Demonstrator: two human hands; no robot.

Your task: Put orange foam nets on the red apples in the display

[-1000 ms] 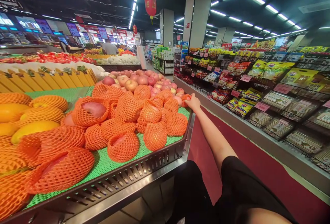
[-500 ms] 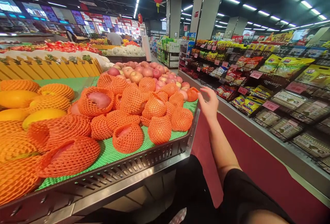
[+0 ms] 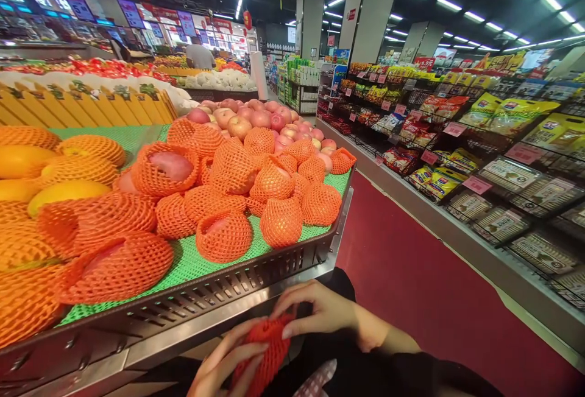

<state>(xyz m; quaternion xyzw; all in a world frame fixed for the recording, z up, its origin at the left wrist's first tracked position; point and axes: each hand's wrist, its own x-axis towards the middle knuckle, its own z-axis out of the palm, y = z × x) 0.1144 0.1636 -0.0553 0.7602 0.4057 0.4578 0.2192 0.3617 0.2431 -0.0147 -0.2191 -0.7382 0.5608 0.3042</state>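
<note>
Low in front of the stand's edge, my left hand (image 3: pixel 226 357) is wrapped round a fruit in a red foam net (image 3: pixel 269 354). My right hand (image 3: pixel 322 309) pinches the top end of the same net between thumb and fingers. The fruit inside is mostly covered, so its kind does not show. Just beyond the hands, several fruits in orange foam nets (image 3: pixel 281 222) lie on the green mat (image 3: pixel 183 263) of the dark slatted display tray (image 3: pixel 256 275). Loose red apples (image 3: pixel 260 119) are heaped behind them.
Yellow melons in nets (image 3: pixel 68 193) lie at the left, with a small yellow fence (image 3: pixel 82 108) behind. To the right run the red floor (image 3: pixel 402 263) and shelves of packaged goods (image 3: pixel 457 135). A person (image 3: pixel 200 55) stands far back.
My right hand has come from the tray's far right corner down toward my body. My left hand, unseen before, has come into view, and both hands now hold the netted fruit.
</note>
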